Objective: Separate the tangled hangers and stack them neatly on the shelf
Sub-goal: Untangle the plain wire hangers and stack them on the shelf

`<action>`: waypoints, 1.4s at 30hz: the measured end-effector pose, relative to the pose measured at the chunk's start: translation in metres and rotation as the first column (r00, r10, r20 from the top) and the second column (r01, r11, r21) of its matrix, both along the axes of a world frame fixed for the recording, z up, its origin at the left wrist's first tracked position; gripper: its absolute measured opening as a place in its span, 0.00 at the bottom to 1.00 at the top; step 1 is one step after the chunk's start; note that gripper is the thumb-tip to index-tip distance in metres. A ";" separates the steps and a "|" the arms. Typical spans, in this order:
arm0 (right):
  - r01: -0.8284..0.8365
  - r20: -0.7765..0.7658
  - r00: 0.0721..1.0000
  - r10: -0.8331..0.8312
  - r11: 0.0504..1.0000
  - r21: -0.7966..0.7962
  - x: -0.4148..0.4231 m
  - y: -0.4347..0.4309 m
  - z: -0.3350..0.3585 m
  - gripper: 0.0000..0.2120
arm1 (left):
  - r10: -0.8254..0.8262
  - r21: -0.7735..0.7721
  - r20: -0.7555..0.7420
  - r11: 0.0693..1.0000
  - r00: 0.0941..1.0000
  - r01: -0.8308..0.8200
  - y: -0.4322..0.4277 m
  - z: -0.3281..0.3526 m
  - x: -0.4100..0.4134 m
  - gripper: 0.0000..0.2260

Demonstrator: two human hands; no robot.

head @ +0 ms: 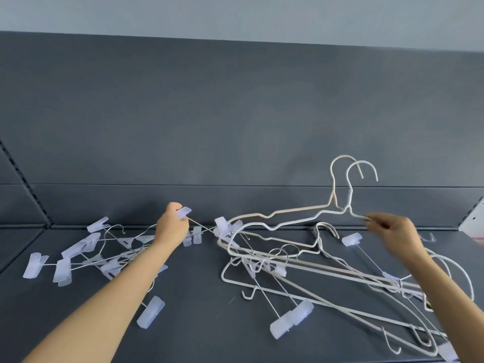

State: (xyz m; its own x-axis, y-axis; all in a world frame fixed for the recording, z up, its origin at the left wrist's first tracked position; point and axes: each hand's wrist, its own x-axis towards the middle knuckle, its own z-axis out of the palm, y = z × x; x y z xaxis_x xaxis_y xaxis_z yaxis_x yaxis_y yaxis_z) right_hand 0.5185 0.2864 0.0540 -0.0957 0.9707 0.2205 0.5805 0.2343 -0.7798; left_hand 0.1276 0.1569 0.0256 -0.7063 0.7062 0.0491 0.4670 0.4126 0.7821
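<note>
At centre left of the head view, your left hand (171, 226) pinches a translucent hanger clip (184, 213). Centre right, your right hand (392, 231) grips two raised white hangers (349, 199) (hooks up) above the tangle (264, 260) on the dark shelf (199, 323). A clip-hanger pile (86, 255) lies lower left.

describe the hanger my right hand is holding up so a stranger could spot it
On the dark grey shelf, find the tangled pile of white wire hangers at the right. Two rise above it, hooks up. Yours is the whiter hanger, nearer the right hand, which pinches its shoulder; the cream hanger beside it is not held.
</note>
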 end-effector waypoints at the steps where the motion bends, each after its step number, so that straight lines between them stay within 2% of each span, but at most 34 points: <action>1: -0.007 0.013 1.000 0.007 1.000 -0.001 0.001 0.000 -0.001 0.07 | 0.006 -0.048 -0.153 0.999 0.988 -0.013 -0.001 -0.001 0.003 0.19; 3: -0.018 0.027 0.999 0.018 1.000 -0.006 0.002 0.000 -0.003 0.08 | -0.087 -0.061 -0.442 0.996 0.893 0.067 -0.002 -0.003 0.013 0.27; 4: -0.023 0.028 0.999 0.023 1.000 -0.007 0.003 0.000 -0.004 0.08 | -0.182 -0.087 -0.523 0.983 0.833 0.160 -0.002 -0.004 0.019 0.28; 5: -0.027 0.029 0.999 0.027 1.000 -0.008 0.003 0.000 -0.005 0.08 | -0.298 -0.162 -0.551 0.955 0.779 0.250 -0.002 -0.006 0.024 0.28; 7: -0.033 0.026 0.999 0.034 0.999 -0.015 0.004 0.000 -0.006 0.07 | -0.496 -0.370 -0.488 0.863 0.718 0.345 0.000 -0.013 0.029 0.25; 9: -0.040 0.022 0.999 0.041 0.999 -0.019 0.004 -0.001 -0.005 0.07 | -0.562 -0.490 -0.456 0.806 0.690 0.332 0.002 -0.021 0.028 0.19; 10: -0.039 0.017 0.999 0.039 0.999 -0.023 0.004 -0.001 -0.006 0.07 | -0.551 -0.482 -0.478 0.816 0.684 0.320 0.003 -0.024 0.026 0.15; 12: -0.027 0.022 0.999 0.028 0.999 -0.031 0.004 -0.002 -0.006 0.06 | -0.485 -0.366 -0.488 0.869 0.726 0.334 0.004 -0.027 0.024 0.09; 14: -0.011 0.038 0.999 0.012 0.999 -0.033 0.005 -0.002 -0.008 0.06 | -0.460 -0.271 -0.413 0.886 0.786 0.376 0.004 -0.027 0.023 0.06; 18: -0.010 0.039 0.999 0.011 0.999 -0.033 0.003 -0.005 -0.012 0.06 | -0.463 -0.189 -0.293 0.886 0.837 0.424 0.002 -0.017 0.017 0.08; 23: -0.023 0.013 1.000 0.024 1.000 -0.016 -0.010 -0.011 -0.012 0.07 | -0.480 -0.196 -0.301 0.877 0.824 0.439 0.001 0.001 0.017 0.15; 26: 0.010 -0.027 1.000 -0.010 1.000 -0.003 -0.011 -0.013 -0.007 0.08 | -0.450 -0.171 -0.286 0.893 0.846 0.417 0.000 0.004 0.011 0.11; 29: 0.017 -0.057 0.998 -0.017 1.000 -0.002 -0.003 -0.015 -0.002 0.07 | -0.412 -0.082 -0.231 0.911 0.881 0.404 -0.001 0.007 0.002 0.10; 32: -0.018 -0.081 0.997 0.018 1.000 0.006 0.001 -0.018 0.003 0.19 | -0.396 -0.050 -0.210 0.917 0.894 0.395 -0.002 0.010 0.001 0.08; 35: -0.031 -0.143 0.989 0.035 0.999 0.036 -0.004 -0.023 0.010 0.10 | -0.366 -0.031 -0.173 0.930 0.914 0.367 0.000 0.008 0.002 0.05; 40: -0.109 -0.184 0.974 0.129 0.987 0.117 -0.004 -0.029 0.021 0.10 | -0.329 -0.002 -0.120 0.943 0.937 0.332 0.002 0.006 0.002 0.03; 42: -0.171 -0.163 0.969 0.187 0.980 0.106 -0.004 -0.031 0.025 0.15 | -0.316 -0.004 -0.114 0.948 0.942 0.317 0.001 0.004 0.002 0.04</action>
State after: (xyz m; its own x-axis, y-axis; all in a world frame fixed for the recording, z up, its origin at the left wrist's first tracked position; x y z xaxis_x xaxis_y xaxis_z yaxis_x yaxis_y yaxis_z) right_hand 0.5149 0.2553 0.0786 -0.2191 0.9165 0.3347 0.3822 0.3963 -0.8348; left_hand 0.1293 0.1577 0.0293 -0.4360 0.8910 0.1264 0.6563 0.2187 0.7221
